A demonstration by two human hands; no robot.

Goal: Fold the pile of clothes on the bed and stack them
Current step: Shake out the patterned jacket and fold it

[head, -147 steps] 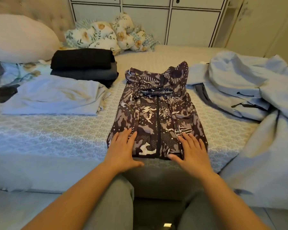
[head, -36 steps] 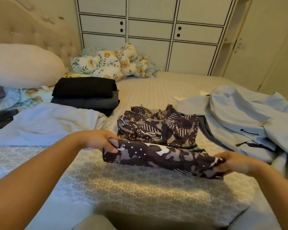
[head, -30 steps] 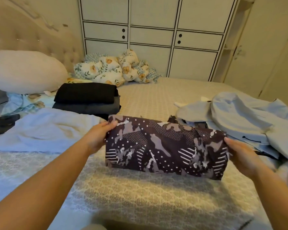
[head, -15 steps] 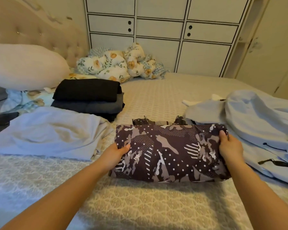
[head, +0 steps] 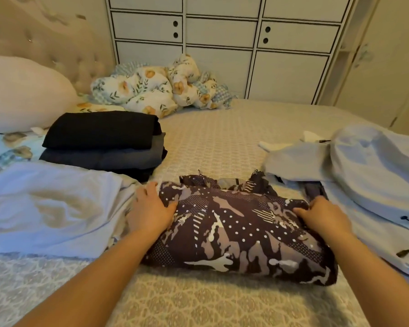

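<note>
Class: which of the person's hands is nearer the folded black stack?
Left. The left hand lies just below the black stack; the right hand sits far right.

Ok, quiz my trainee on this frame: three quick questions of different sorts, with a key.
1. True or false: the dark camouflage-print folded garment lies on top of the folded black and grey stack.
2. Which touches the patterned garment: A left hand only, B right hand only, C both hands?
3. Fill in: the unfolded pale blue hooded jacket lies to the person's ____.

Key: 1 false, it lies on the patterned bedspread; 2 C; 3 right.
</note>
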